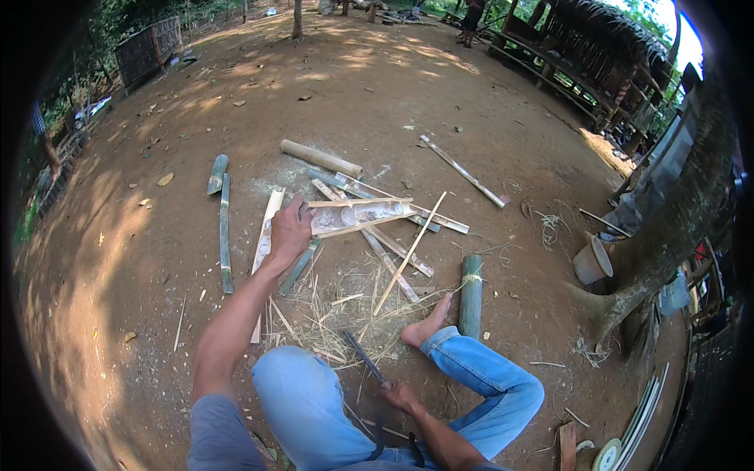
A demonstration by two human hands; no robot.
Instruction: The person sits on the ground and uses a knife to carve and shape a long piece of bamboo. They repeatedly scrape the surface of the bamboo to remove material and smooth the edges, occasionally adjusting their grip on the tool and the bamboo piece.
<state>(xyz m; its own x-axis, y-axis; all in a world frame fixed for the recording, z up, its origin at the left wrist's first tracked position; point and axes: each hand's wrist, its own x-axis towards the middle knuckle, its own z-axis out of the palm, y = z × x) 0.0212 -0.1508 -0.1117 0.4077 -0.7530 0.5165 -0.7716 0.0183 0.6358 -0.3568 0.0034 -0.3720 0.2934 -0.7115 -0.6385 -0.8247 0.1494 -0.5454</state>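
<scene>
My left hand [290, 233] is closed on the near end of a split bamboo trough [369, 212], its pale hollow inside facing up. That piece lies over several other bamboo strips on the ground. Low in front of me, between my knees, my right hand [401, 397] grips a knife [363, 355], its narrow dark blade pointing forward and left. Thin bamboo shavings [338, 314] are scattered beneath and ahead of the blade. Beside my bare right foot lies a green bamboo section [470, 297].
A tan bamboo tube [322, 158] lies beyond the pile. To the left is a long green bamboo strip [225, 235]. A bucket [592, 261] leans by a tree trunk [667, 212] on the right. Farther off stand a thatched hut [597, 47] and a person [471, 20].
</scene>
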